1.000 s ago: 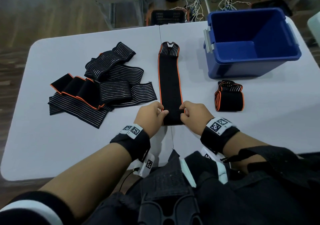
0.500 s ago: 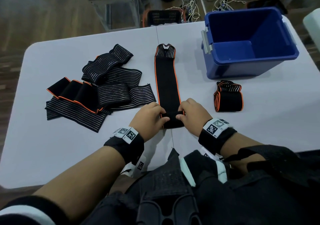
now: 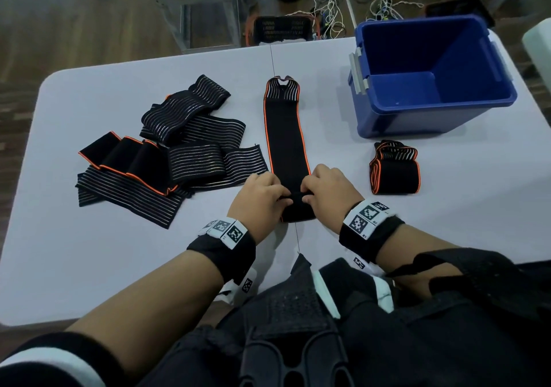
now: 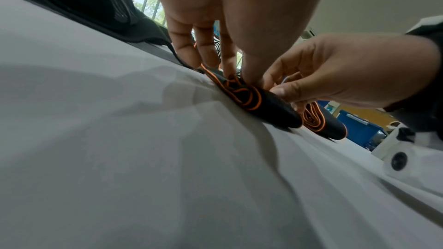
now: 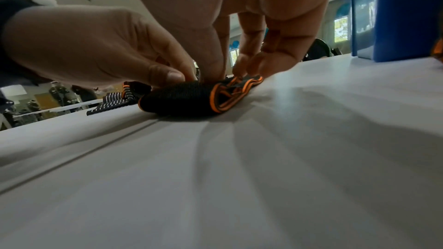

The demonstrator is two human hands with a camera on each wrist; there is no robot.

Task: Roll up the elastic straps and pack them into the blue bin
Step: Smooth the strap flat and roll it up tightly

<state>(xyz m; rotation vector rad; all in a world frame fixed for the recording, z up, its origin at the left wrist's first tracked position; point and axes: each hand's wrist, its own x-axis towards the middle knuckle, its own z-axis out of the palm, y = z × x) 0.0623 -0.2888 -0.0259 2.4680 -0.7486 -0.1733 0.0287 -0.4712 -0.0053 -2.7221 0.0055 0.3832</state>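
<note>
Item: elastic strap (image 3: 286, 136), black with orange edging, lying flat along the middle of the tabletop (image 3: 89, 267), running from 6 o'clock toward 12 o'clock. Its near end is turned over into a small, loose roll (image 4: 251, 99), likely so the free length can be taken up by pushing away from the person.

Item: left hand (image 3: 259, 202), sitting at the roll's 9 o'clock side; its fingers (image 4: 203, 48) are pressing down on the fabric with the thumb tucked against the roll, clamping that end.

Item: right hand (image 3: 331, 196), sitting at the roll's 3 o'clock side; its fingers (image 5: 275, 52) and thumb are pinching the opposite end. The two hands are bracketing the roll, probably to keep its edges square while it is turning.

Item: finished roll (image 3: 395, 167), resting at 3 o'clock of the hands, just in front of the blue bin (image 3: 432, 118), apparently staged for packing.

Item: blue bin, standing at 1 o'clock; no strap is showing inside it.

Item: loose straps (image 3: 167, 154), lying heaped at 10 o'clock, seemingly waiting their turn.
</note>
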